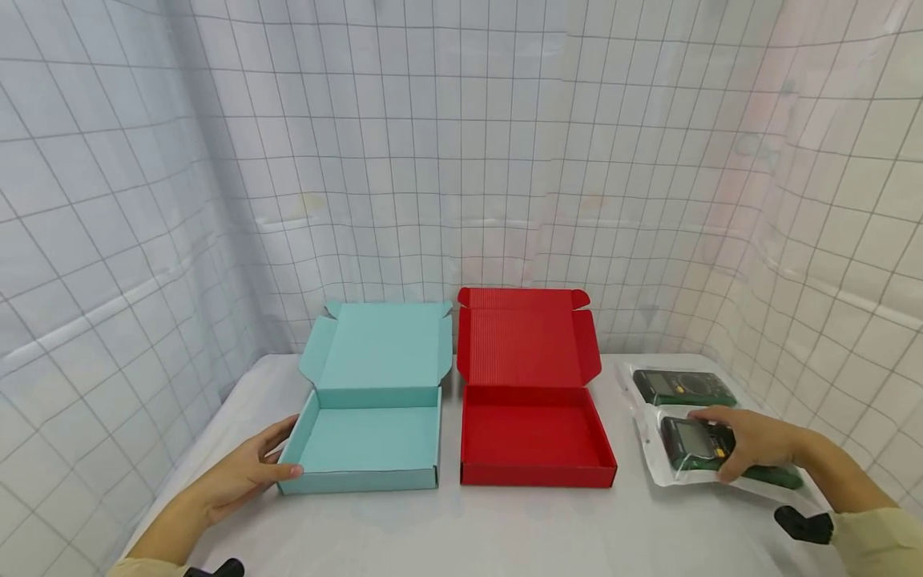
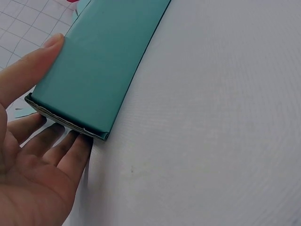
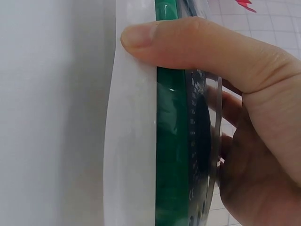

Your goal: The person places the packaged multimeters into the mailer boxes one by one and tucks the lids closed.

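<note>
My left hand [image 1: 245,473] rests against the near left corner of an open light blue cardboard box [image 1: 375,481]. In the left wrist view the thumb [image 2: 54,42] lies on the front wall's edge, and the other fingers [image 2: 75,155] touch the side wall. Over on the right, my right hand [image 1: 764,441] grips a green and black multimeter [image 1: 695,441] in a clear plastic bag, thumb on the near side and fingers over the far side. The right wrist view shows the thumb [image 3: 146,40] across the bag's white edge [image 3: 131,141].
An open red cardboard box [image 1: 537,474] stands beside the blue one, its lid raised at the back. Behind the gripped multimeter lies a second bagged multimeter [image 1: 681,387]. A white cloth covers the table [image 1: 519,529]; grid-patterned curtains [image 1: 447,160] enclose the back and sides.
</note>
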Motion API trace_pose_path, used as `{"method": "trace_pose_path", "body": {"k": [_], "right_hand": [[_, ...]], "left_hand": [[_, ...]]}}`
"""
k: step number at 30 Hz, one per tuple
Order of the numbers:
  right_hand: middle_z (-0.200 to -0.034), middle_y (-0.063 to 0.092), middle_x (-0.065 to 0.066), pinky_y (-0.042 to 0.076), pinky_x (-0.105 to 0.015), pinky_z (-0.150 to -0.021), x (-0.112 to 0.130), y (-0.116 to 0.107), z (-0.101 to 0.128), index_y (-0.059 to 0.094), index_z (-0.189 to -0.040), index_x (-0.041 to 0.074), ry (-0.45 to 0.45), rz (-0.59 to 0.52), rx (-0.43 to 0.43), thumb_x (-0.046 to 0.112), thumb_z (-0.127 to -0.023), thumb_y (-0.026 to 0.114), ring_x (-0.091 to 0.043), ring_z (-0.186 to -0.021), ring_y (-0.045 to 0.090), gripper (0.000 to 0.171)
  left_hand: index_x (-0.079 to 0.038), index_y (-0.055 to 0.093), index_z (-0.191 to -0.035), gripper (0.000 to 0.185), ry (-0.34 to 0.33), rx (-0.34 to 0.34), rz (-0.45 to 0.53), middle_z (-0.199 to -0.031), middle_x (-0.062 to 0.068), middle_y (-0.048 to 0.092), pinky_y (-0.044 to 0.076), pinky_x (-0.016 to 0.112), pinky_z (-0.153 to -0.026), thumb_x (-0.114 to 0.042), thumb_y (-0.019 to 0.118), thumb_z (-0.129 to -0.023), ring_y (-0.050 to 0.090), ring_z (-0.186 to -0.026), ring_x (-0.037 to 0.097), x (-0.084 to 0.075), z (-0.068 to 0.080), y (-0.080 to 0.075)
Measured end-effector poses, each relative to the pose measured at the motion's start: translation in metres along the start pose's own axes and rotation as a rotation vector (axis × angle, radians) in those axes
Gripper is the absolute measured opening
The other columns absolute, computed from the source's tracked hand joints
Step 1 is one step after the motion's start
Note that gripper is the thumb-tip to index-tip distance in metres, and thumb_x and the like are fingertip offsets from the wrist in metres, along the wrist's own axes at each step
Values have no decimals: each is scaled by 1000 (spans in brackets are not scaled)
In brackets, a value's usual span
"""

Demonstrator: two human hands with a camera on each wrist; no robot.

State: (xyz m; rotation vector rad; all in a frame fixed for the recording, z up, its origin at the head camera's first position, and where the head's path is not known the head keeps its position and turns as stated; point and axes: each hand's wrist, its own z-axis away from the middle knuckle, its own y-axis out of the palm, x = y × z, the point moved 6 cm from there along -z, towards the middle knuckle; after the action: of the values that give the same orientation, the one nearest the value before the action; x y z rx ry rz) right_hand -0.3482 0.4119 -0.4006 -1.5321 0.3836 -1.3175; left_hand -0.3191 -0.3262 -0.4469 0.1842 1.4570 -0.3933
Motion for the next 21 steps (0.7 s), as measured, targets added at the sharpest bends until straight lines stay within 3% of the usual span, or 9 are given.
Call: {"method": "trace_pose_path", "body": {"k": [9, 21], "right_hand": [[-146, 44, -34, 44, -56, -89, 6, -14, 0, 46, -150, 0, 47, 58, -37, 23, -68, 93, -40, -117, 47, 98], [-137, 50, -21, 43, -46, -84, 32, -37, -14, 46, -151, -2, 14, 71, -49, 24, -69, 91, -31, -106, 47, 97]], "left_hand": [[0, -5, -163, 100, -1, 8, -7, -168, 26, -12, 45, 19, -96, -2, 70, -97, -4, -150, 54, 0, 0, 1], [0, -5, -163, 99, 2, 10, -26, -168, 26, -12, 45, 19, -96, -3, 70, -98, -4, -150, 55, -2, 1, 1]]}}
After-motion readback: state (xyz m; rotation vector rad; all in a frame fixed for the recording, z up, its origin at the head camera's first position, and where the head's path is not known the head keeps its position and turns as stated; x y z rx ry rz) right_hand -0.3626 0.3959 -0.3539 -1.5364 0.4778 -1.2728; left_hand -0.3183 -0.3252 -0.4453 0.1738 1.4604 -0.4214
